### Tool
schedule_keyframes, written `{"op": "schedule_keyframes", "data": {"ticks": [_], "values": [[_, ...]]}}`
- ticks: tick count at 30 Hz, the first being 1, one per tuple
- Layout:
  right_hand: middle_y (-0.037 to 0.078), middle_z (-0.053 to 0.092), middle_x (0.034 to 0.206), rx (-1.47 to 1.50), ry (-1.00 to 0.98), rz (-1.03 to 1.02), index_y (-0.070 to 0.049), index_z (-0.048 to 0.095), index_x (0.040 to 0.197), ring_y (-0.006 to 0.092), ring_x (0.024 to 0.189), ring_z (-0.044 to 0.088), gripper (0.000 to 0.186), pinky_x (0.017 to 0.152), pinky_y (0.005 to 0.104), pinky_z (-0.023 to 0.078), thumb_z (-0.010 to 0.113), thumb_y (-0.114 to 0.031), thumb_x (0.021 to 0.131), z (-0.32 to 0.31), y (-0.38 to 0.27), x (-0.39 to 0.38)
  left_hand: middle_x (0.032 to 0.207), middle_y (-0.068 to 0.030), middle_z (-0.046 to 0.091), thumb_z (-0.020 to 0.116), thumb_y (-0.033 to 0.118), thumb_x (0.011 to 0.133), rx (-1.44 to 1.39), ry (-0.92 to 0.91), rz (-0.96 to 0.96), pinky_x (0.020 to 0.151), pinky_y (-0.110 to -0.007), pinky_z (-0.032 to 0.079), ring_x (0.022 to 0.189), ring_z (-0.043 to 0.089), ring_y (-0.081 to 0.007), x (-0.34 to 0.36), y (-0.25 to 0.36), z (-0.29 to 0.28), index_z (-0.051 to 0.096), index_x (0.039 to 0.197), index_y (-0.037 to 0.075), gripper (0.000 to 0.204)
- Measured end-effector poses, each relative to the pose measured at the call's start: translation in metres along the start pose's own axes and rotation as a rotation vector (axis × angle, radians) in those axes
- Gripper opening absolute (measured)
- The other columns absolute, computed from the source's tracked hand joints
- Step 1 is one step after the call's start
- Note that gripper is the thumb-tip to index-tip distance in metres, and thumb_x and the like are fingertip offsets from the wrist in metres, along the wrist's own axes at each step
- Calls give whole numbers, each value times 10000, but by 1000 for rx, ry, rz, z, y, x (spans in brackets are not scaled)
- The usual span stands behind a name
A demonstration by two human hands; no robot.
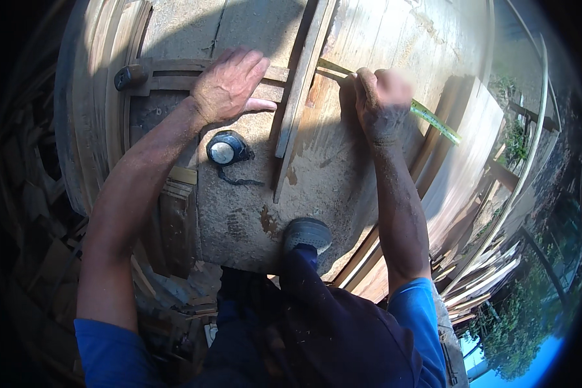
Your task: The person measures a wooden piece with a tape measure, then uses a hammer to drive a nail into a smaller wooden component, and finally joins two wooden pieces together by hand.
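My left hand [229,84] lies with its fingers stretched and thumb apart on thin wooden slats [174,83]. The thumb reaches toward a long narrow wooden strip [302,84] that runs away from me across the work surface. To the right of that strip, my right hand [383,103] is closed around a yellow measuring tape [436,123]. The tape's ends show on both sides of the fist, one passing close to the strip. Below my left hand sits a round black case [226,150] with a pale disc and a black strap, resembling a tape measure.
Sawdust covers the wooden work surface [239,220]. A dark cylindrical block [130,77] stands at the left, beside stacked boards [97,84]. My shoe [307,234] rests on the near edge. More planks [459,174] lie at the right, with piled offcuts [485,284] beyond.
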State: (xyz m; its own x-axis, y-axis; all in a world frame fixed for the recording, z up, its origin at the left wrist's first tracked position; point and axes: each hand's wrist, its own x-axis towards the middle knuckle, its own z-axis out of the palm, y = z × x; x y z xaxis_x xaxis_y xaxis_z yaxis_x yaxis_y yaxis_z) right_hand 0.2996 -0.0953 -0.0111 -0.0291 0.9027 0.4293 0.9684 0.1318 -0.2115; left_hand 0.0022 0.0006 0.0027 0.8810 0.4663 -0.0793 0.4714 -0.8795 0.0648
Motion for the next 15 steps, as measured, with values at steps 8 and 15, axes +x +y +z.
{"op": "schedule_keyframes", "data": {"ticks": [8,15], "values": [[3,526,795,-4,-9,12,-186,657,878,195,745,552,121,693,385,381,737,-274,853,-2,-2,1,1193,-182,496,634,674,812,-33,27,17,1012,-435,455,1129,527,-325,2,1,-4,458,1311,-37,887],[5,519,792,-4,0,17,-183,647,859,196,741,547,121,695,387,382,737,-264,846,-5,-3,2,1196,-192,499,635,648,828,-17,-3,25,1022,-455,441,1125,525,-340,3,2,-5,439,1314,-60,881]]}}
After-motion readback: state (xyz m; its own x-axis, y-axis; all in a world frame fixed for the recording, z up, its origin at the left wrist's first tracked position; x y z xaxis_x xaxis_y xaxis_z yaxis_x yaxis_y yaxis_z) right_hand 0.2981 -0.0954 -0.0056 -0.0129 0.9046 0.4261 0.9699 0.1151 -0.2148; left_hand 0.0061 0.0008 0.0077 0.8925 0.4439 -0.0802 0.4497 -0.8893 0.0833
